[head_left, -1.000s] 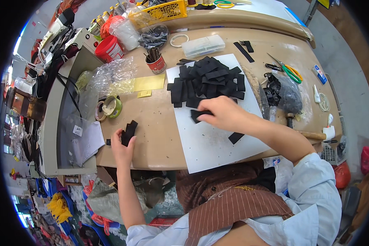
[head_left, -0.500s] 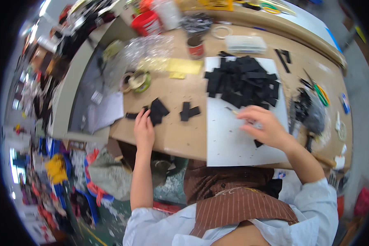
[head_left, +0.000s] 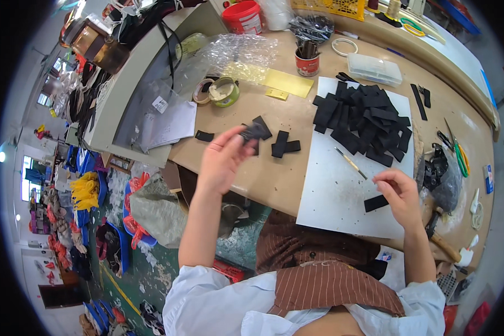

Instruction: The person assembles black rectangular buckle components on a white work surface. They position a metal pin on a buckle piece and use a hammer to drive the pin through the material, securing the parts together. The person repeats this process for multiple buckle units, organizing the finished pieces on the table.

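My left hand is raised over the left part of the brown table, thumb and fingers closed on a black fabric strip that is slightly blurred. Other black strips lie just behind it, and a small crossed pair of strips rests to its right. Above the near right part of a white board is my right hand, its fingers pinched together; whatever they hold is too small to make out. A single black strip lies beside that hand. A slim pen-like tool lies on the board.
A heap of black strips covers the board's far part. Scissors and a dark plastic bag lie to the right. Tape rolls, a red tin and a clear plastic box stand farther back.
My left hand has lifted off the table strips and moved right with a black strip. My right hand has drawn back from the slim tool, which now shows fully on the board.
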Demonstrator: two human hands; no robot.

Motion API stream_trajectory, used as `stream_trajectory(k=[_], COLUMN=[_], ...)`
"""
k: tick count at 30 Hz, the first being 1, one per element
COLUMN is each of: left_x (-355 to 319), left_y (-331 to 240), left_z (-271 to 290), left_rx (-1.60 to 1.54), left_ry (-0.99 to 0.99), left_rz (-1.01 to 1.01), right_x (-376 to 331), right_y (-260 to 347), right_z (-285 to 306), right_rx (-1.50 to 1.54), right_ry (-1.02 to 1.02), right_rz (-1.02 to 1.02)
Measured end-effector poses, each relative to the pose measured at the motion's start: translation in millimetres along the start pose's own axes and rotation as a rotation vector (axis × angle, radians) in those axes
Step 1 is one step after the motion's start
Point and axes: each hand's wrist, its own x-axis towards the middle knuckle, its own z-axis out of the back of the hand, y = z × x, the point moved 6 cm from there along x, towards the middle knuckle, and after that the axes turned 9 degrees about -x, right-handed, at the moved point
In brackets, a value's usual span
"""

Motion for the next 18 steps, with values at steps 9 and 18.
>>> stream_trajectory(k=[9,18], left_x=[-45,-44], left_y=[76,115], left_z=[-143,-142], left_rx=[-0.006,-0.054], left_ry=[0.356,0.385], left_rz=[0.189,0.358], right_x=[25,8], right_y=[33,15], right_z=[-42,-26], right_rx=[0.588,0.418], right_ry=[0.326,0.295], right_rz=[-0.147,-0.233])
